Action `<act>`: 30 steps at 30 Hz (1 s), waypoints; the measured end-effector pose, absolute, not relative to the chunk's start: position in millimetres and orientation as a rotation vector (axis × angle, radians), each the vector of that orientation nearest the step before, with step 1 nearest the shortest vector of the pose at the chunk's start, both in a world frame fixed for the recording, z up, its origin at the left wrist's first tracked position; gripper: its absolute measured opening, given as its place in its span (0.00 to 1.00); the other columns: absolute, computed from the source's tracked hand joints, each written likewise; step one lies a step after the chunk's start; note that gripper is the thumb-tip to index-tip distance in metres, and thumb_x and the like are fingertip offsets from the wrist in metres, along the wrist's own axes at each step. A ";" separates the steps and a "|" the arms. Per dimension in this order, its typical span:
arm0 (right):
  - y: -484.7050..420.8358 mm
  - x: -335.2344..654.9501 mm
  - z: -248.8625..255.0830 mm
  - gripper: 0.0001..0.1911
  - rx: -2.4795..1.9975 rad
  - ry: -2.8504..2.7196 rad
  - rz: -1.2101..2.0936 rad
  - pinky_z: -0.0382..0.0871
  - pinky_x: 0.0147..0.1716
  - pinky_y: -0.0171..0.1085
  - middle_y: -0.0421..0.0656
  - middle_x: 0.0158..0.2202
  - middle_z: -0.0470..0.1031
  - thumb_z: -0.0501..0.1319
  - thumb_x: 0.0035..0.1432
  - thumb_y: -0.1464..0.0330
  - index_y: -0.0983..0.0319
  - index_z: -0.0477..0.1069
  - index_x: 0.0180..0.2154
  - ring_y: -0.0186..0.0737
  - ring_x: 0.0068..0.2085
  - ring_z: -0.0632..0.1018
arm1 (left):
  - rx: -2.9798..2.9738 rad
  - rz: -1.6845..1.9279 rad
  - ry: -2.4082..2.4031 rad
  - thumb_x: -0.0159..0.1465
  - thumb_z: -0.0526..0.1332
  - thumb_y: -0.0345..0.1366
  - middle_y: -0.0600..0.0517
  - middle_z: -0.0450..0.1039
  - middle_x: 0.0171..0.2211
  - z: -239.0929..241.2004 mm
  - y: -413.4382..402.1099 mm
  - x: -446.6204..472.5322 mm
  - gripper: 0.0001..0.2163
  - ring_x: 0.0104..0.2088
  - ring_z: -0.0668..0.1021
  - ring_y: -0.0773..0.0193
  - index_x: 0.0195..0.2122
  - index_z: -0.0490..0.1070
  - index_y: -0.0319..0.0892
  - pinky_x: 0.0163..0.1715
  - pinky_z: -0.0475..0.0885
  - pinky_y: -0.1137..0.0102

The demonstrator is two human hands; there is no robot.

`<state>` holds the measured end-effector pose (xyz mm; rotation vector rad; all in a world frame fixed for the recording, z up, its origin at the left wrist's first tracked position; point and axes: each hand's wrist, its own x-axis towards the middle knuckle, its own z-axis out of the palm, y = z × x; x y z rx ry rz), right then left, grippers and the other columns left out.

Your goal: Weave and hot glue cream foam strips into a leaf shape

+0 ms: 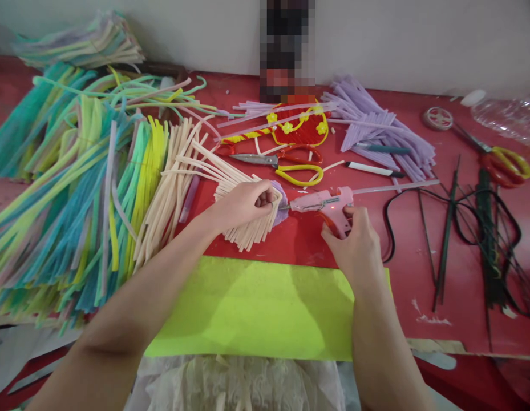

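Observation:
My right hand (354,237) is wrapped round the handle of a pink hot glue gun (322,200), with a clear glue stick (397,185) poking out of its back. The nozzle points left and meets, or nearly meets, the edge of a purple pipe cleaner piece (280,211). On top of that piece lie cream pipe cleaners (247,235), side by side and folded at their right end. My left hand (256,200) is closed on the cream pipe cleaners near this fold. Its fingers are curled, and the fingertips are partly hidden.
Coloured pipe cleaner bundles (76,217) fill the left side. Behind my hands lie scissors (273,161), a red decorated piece (299,128), a white marker (373,169) and purple pipe cleaners (376,131). A black cord (388,228) and dark stems (446,245) lie right. A yellow-green sheet (265,314) covers the front.

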<state>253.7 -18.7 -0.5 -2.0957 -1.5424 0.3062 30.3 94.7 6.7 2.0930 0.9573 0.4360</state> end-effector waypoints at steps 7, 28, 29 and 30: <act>-19.5 253.6 2.0 0.17 -2.123 -1.523 0.328 0.69 0.36 0.43 0.46 0.41 0.72 0.60 0.51 0.63 0.58 0.62 0.43 0.44 0.38 0.74 | 2.114 0.427 0.967 0.56 0.57 0.29 0.55 0.70 0.28 6.5 95.1 30.2 0.04 0.29 0.72 0.68 0.32 0.65 0.43 0.29 0.65 0.72; -21.2 257.1 5.6 0.16 -2.122 -1.532 0.393 0.67 0.33 0.40 0.42 0.35 0.70 0.61 0.50 0.62 0.58 0.63 0.41 0.39 0.32 0.71 | 2.109 0.414 0.975 0.56 0.57 0.29 0.55 0.70 0.28 8.1 94.9 30.4 0.04 0.29 0.72 0.68 0.32 0.65 0.43 0.29 0.65 0.72; -21.1 257.2 5.6 0.16 -2.123 -1.531 0.395 0.67 0.33 0.40 0.42 0.35 0.69 0.61 0.50 0.62 0.58 0.63 0.41 0.39 0.32 0.71 | 2.105 0.414 0.974 0.56 0.57 0.29 0.55 0.70 0.28 8.6 94.8 30.4 0.04 0.28 0.72 0.68 0.32 0.65 0.43 0.29 0.65 0.72; -21.0 257.2 5.6 0.16 -2.125 -1.531 0.398 0.67 0.32 0.39 0.42 0.34 0.69 0.61 0.50 0.62 0.58 0.63 0.41 0.39 0.32 0.71 | 2.102 0.413 0.973 0.56 0.57 0.29 0.55 0.70 0.28 9.1 94.6 30.5 0.04 0.28 0.72 0.68 0.32 0.65 0.43 0.29 0.65 0.72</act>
